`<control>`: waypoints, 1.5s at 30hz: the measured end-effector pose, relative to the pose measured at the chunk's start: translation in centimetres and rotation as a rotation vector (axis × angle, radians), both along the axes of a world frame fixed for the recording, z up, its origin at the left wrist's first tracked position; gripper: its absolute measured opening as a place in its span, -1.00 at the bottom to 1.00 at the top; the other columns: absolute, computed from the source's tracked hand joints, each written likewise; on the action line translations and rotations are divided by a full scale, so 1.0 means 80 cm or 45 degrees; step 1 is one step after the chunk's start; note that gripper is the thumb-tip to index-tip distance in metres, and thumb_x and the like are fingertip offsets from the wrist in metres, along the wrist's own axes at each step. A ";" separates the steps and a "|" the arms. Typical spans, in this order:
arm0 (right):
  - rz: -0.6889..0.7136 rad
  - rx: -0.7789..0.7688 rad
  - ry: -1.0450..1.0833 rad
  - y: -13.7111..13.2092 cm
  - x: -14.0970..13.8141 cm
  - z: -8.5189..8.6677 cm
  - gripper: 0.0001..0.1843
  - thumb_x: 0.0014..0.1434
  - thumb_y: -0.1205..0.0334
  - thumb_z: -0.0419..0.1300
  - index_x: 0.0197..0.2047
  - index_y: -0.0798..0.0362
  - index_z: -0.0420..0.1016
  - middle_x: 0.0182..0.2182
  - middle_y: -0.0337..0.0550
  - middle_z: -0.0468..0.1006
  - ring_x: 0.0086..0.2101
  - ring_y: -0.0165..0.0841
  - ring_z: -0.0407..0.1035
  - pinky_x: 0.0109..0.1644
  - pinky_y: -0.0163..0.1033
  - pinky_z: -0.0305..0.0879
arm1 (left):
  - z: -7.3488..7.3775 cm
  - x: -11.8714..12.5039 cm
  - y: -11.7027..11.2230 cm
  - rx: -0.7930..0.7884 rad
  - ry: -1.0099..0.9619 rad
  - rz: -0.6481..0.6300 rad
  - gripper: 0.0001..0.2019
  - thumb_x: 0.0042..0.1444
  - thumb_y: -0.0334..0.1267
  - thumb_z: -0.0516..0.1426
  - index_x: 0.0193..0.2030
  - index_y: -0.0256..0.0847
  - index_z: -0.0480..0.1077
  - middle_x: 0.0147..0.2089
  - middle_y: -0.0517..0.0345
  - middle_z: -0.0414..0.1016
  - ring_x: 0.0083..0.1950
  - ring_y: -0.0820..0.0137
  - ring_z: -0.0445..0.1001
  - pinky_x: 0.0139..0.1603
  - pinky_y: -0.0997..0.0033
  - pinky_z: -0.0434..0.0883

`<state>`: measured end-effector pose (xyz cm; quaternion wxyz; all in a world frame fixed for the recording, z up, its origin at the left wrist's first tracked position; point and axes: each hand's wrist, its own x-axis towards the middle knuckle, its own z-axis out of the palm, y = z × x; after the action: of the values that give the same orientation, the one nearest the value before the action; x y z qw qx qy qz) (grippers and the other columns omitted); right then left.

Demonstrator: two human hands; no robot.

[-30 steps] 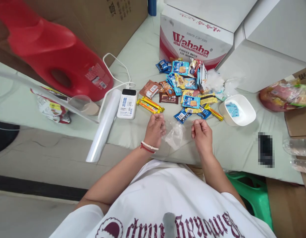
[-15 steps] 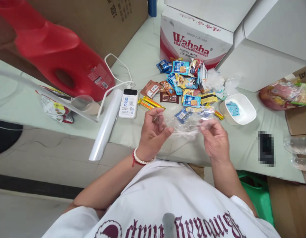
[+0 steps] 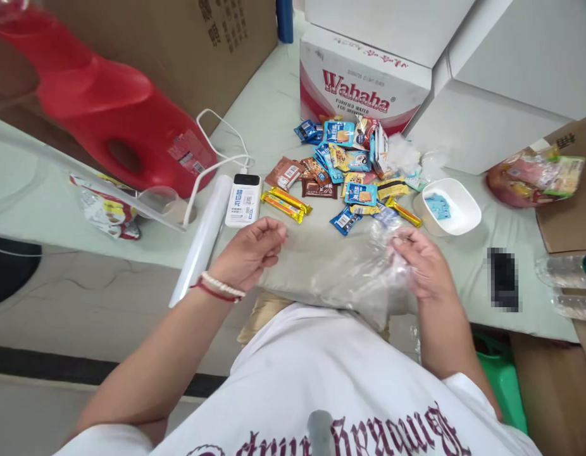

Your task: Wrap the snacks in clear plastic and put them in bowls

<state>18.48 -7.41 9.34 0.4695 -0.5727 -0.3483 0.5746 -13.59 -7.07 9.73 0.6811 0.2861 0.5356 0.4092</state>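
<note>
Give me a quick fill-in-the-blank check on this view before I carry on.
The right hand holds a ____ plastic bag.
White beads are worn on the person's ____ arm.
The white bowl holds a ____ packet.
The carton behind the snacks reads "____".

Missing: clear; left; blue; Wahaha

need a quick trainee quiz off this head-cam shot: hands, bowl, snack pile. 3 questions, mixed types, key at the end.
1. Which of the person's hands holds the clear plastic bag?
2. True or false: the white bowl has a light-blue packet inside it.
3. Fill in the brand: the snack packets lie in front of a box printed "____".

Key:
1. The right hand.
2. True.
3. Wahaha.
</note>
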 end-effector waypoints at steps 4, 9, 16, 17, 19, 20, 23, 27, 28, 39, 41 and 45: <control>-0.145 -0.010 0.192 0.021 -0.038 -0.042 -0.47 -0.28 0.06 0.63 -0.29 -0.02 0.51 -0.40 -0.33 0.51 -0.40 -0.45 0.38 -0.36 -0.36 0.30 | -0.032 0.034 -0.016 -0.368 -0.055 -0.075 -0.22 -0.24 0.53 0.25 -0.27 -0.26 0.48 -0.19 -0.07 0.57 -0.21 0.27 0.53 -0.45 0.45 0.43; -0.068 -0.046 0.324 0.012 -0.061 -0.071 -0.47 -0.24 0.15 0.62 -0.22 -0.06 0.50 -0.38 -0.37 0.50 -0.41 -0.47 0.36 -0.34 -0.36 0.33 | -0.063 0.078 -0.037 -0.159 0.067 0.014 -0.38 -0.20 0.33 0.36 -0.26 -0.22 0.50 -0.11 0.01 0.58 -0.02 0.22 0.52 -0.24 0.40 0.48; -0.056 -0.081 0.136 0.022 -0.013 -0.080 -0.45 -0.29 0.20 0.62 -0.19 -0.03 0.57 -0.37 -0.33 0.55 -0.38 -0.47 0.39 -0.33 -0.37 0.37 | -0.088 0.077 -0.019 0.011 0.090 0.276 -0.60 0.03 0.07 0.30 -0.40 -0.17 0.27 -0.49 0.37 0.24 -0.56 0.59 0.19 -0.66 0.62 0.09; -0.074 -0.078 0.125 0.026 -0.003 -0.080 -0.46 -0.30 0.21 0.62 -0.21 -0.02 0.58 -0.36 -0.32 0.56 -0.37 -0.48 0.39 -0.33 -0.38 0.37 | -0.090 0.071 -0.019 0.008 0.078 0.256 -0.58 -0.01 0.06 0.33 -0.41 -0.18 0.26 -0.48 0.37 0.22 -0.57 0.62 0.14 -0.67 0.63 0.04; -0.136 -0.064 0.126 0.032 0.014 -0.082 -0.47 -0.32 0.21 0.62 -0.22 0.00 0.59 -0.35 -0.31 0.56 -0.36 -0.49 0.39 -0.33 -0.40 0.36 | -0.093 0.056 -0.018 -0.037 0.058 0.171 -0.55 -0.08 0.07 0.37 -0.41 -0.19 0.26 -0.45 0.36 0.22 -0.56 0.64 0.09 -0.68 0.64 0.00; -0.167 -0.058 0.134 0.034 0.021 -0.084 -0.48 -0.31 0.21 0.62 -0.23 0.00 0.60 -0.36 -0.31 0.55 -0.36 -0.50 0.38 -0.33 -0.41 0.36 | -0.095 0.047 -0.018 -0.074 0.056 0.104 -0.53 -0.10 0.09 0.38 -0.41 -0.19 0.26 -0.46 0.36 0.21 -0.57 0.64 0.07 -0.68 0.63 -0.02; -0.207 -0.045 0.158 0.034 0.031 -0.087 -0.51 -0.29 0.20 0.61 -0.24 0.00 0.60 -0.37 -0.33 0.51 -0.39 -0.51 0.35 -0.38 -0.42 0.32 | -0.098 0.021 -0.020 -0.116 0.180 -0.108 -0.56 -0.06 0.11 0.33 -0.34 -0.18 0.31 -0.51 0.39 0.16 -0.59 0.60 0.03 -0.64 0.57 -0.01; -0.185 -0.027 0.113 0.030 0.026 -0.092 -0.55 -0.27 0.19 0.59 -0.26 0.00 0.59 -0.41 -0.32 0.49 -0.44 -0.50 0.30 -0.42 -0.39 0.27 | -0.084 0.004 -0.027 0.350 1.049 0.086 -0.63 0.02 -0.14 0.28 -0.03 -0.21 0.41 -0.37 0.22 0.36 -0.41 0.39 0.35 -0.35 0.35 0.36; -0.167 -0.025 0.089 0.028 0.023 -0.093 -0.55 -0.26 0.18 0.58 -0.26 0.01 0.59 -0.42 -0.31 0.49 -0.44 -0.49 0.30 -0.41 -0.39 0.27 | -0.077 0.007 -0.029 0.548 1.275 0.184 -0.63 0.06 -0.21 0.25 0.02 -0.21 0.42 -0.28 0.13 0.43 -0.29 0.32 0.42 -0.21 0.26 0.42; -0.506 0.301 -0.752 -0.054 0.062 -0.100 -0.68 0.11 0.03 0.37 -0.13 0.02 0.53 -0.27 -0.17 0.57 -0.30 -0.35 0.45 -0.14 -0.18 0.42 | -0.137 0.067 -0.005 1.145 1.743 -0.765 -0.45 0.41 -0.08 -0.02 0.47 -0.18 0.25 0.53 -0.24 0.19 0.54 -0.01 0.17 0.51 -0.33 -0.06; -0.417 0.183 -1.033 -0.065 0.096 -0.096 -0.72 0.13 0.01 0.33 -0.20 0.03 0.55 -0.29 -0.13 0.59 -0.31 -0.30 0.45 -0.12 -0.12 0.43 | -0.151 0.059 -0.005 1.088 1.783 -0.753 -0.39 0.42 -0.04 -0.04 0.53 -0.20 0.15 0.58 -0.26 0.07 0.58 -0.03 0.09 0.51 -0.39 -0.16; -0.237 0.313 -1.365 -0.023 0.121 -0.053 -0.76 0.25 0.00 0.23 -0.18 -0.04 0.59 -0.20 -0.07 0.60 -0.24 -0.20 0.49 -0.10 -0.06 0.46 | -0.153 0.051 -0.006 1.086 1.794 -0.746 -0.37 0.40 0.00 -0.01 0.52 -0.18 0.16 0.60 -0.26 0.01 0.60 -0.04 0.05 0.51 -0.43 -0.21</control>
<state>28.13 -9.23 5.10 0.3387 -0.7543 -0.5507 0.1142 -9.49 -7.55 -2.48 0.1042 0.8290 0.5380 0.1112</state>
